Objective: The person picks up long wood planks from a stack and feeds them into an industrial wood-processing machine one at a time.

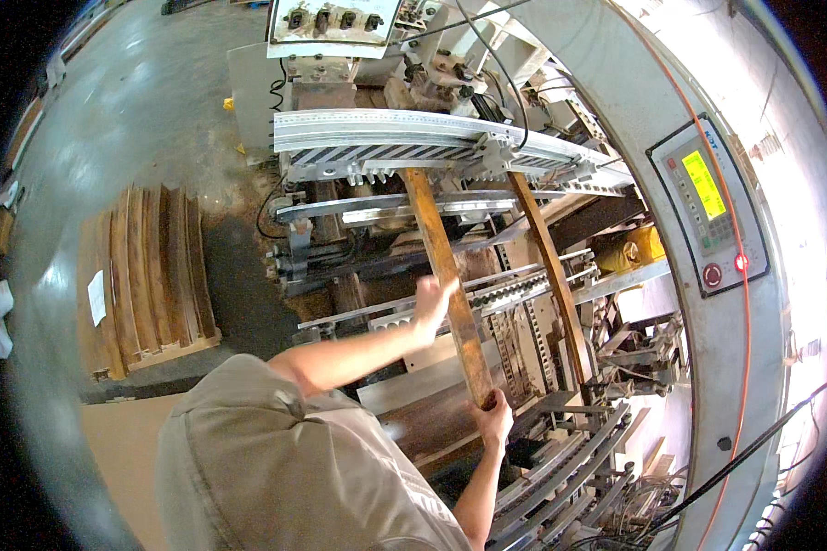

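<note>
A long, narrow wooden strip (432,220) slants across the machine in front of me, its far end at the slotted metal rail (386,131). My left hand (429,312) is closed at the left edge of this strip, around its middle; part of the fingers is hidden and slightly blurred. Round the near end of the same strip, my right hand (494,421) is closed with the thumb up on it. To the right, a second wooden strip (554,266) lies nearly parallel across the machine's bars, touched by neither hand.
A stack of brown wooden boards (147,275) with a white paper stands on the floor at left. On the grey frame at right sits a control panel (708,202) with a lit screen and red button. An orange cable (747,367) hangs there. A knob box (333,28) is at the top.
</note>
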Tool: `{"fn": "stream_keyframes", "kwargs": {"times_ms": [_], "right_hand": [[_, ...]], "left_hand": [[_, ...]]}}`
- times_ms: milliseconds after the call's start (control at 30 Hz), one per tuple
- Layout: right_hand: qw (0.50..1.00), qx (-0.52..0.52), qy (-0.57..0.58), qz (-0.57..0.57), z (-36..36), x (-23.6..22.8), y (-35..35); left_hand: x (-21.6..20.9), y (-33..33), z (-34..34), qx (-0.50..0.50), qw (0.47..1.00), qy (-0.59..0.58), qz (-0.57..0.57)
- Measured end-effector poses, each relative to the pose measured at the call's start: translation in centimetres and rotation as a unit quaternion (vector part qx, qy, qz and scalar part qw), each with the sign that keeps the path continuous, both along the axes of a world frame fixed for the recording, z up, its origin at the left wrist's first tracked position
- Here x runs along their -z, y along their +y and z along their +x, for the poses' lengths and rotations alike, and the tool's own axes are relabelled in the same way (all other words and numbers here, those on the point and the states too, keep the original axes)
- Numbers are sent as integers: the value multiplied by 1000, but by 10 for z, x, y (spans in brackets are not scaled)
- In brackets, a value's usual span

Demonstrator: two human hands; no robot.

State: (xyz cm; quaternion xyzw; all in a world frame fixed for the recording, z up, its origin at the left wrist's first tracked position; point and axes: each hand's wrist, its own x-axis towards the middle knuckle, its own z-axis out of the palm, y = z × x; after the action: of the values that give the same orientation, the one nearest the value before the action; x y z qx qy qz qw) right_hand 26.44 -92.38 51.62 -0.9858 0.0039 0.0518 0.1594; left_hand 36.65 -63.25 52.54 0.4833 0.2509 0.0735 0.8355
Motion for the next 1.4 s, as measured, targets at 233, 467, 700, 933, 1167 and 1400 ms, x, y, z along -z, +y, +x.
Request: {"fn": "stream_keyframes", "kwargs": {"times_ms": [233, 467, 700, 933, 1167, 1400], "right_hand": [[996, 49, -21, 75, -73, -14, 57], [970, 127, 46, 202, -164, -11, 90], [968, 206, -34, 141, -194, -51, 123], [949, 283, -51, 133, -207, -63, 118], [951, 274, -69, 128, -216, -47, 115], [951, 272, -53, 134, -212, -47, 127]], "left_hand": [[46, -28, -130, 173, 923, 303, -165], [67, -23, -147, 196, 851, 88, -478], [77, -20, -165, 186, 840, 95, -500], [50, -20, -173, 205, 919, 134, -309], [71, -22, -178, 180, 931, 118, -295], [67, -22, -178, 178, 931, 129, -291]]}}
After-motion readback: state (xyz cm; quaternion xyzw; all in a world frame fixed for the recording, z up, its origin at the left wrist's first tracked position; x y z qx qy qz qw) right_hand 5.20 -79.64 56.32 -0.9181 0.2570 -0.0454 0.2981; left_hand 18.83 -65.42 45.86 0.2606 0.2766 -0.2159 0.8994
